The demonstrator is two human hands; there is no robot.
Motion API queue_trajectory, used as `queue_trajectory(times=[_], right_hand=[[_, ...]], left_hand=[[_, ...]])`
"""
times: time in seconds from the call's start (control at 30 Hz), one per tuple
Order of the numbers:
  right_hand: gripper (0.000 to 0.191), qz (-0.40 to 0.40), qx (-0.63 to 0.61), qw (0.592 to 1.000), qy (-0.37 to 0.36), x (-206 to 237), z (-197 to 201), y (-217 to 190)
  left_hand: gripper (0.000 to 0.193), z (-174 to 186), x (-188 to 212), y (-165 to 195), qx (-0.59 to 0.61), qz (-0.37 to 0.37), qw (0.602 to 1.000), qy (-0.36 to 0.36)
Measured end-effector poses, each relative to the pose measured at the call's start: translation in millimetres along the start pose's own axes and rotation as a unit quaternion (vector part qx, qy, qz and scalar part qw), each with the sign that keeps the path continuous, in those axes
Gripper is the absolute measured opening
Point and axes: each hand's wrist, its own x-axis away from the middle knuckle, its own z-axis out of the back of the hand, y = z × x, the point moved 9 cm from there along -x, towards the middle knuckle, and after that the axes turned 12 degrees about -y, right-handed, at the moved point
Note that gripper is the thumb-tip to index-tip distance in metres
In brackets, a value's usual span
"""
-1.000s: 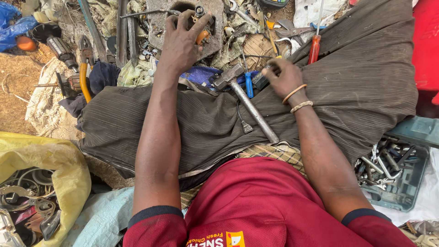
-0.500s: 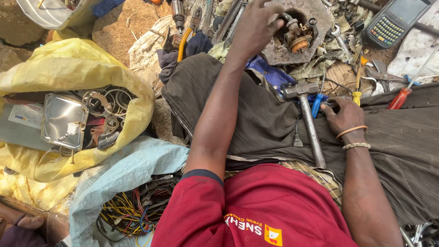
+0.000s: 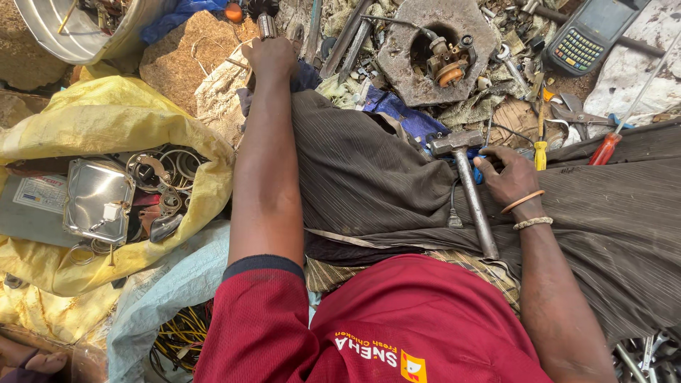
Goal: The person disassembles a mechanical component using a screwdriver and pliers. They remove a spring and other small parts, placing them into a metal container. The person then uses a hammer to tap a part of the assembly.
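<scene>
Your fingers on the left hand (image 3: 269, 57) are wrapped over a small metal cylinder part (image 3: 266, 27) at the far edge of the heap, and most of that part is hidden under your knuckles, so its shape is hard to make out. The fingers of your right hand (image 3: 509, 177) curl narrowly beside the hammer (image 3: 472, 195), touching its steel handle just below the head; whether they close on something small and blue underneath, you cannot tell.

The dark striped cloth (image 3: 369, 177) across your lap covers whatever lies beneath it, and the hammer rests on top. To your left the yellow sack (image 3: 85, 120) gapes open, with a shiny metal plate (image 3: 96, 198) and wire rings inside. Ahead sits the hexagonal stone block (image 3: 411, 50) with a brass-coloured fitting (image 3: 447, 67) in its hollow. A handheld keypad device (image 3: 589, 35) lies at the upper right, cut by the frame edge. A yellow-handled screwdriver (image 3: 540, 142) and a red-handled one (image 3: 610, 145) lie close by your right wrist.

Loose scrap crowds the ground between block and cloth, leaving little bare room there.
</scene>
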Motion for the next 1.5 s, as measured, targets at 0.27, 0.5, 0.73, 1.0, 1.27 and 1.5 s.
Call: queue_trajectory(times=[0.27,0.5,0.73,1.0,1.27,1.5], right_hand=[[0.029,0.039,-0.087,0.994,0.057,23.2,27.6,-6.6],[0.050,0.148,-0.286,0.939,0.123,41.9,73.6,-44.2],[0.086,0.289,-0.502,0.808,-0.106,23.3,65.1,-103.8],[0.059,0.063,-0.717,0.685,-0.114,9.0,-1.7,-48.4],[0.056,0.205,-0.604,0.760,-0.127,34.6,84.3,-78.2],[0.021,0.362,-0.539,0.748,-0.139,53.8,179.8,-99.5]], left_hand=[[0.019,51.9,44.4,-5.6,0.118,-0.050,0.964,0.235],[0.015,96.8,106.8,59.5,0.216,-0.288,0.880,0.309],[0.039,14.7,185.8,275.9,0.503,-0.443,0.722,-0.170],[0.037,-22.2,128.9,253.7,0.361,-0.418,0.831,0.071],[0.088,-45.9,107.8,269.0,0.159,-0.406,0.894,0.099],[0.092,-59.7,103.6,285.7,0.238,-0.344,0.908,-0.023]])
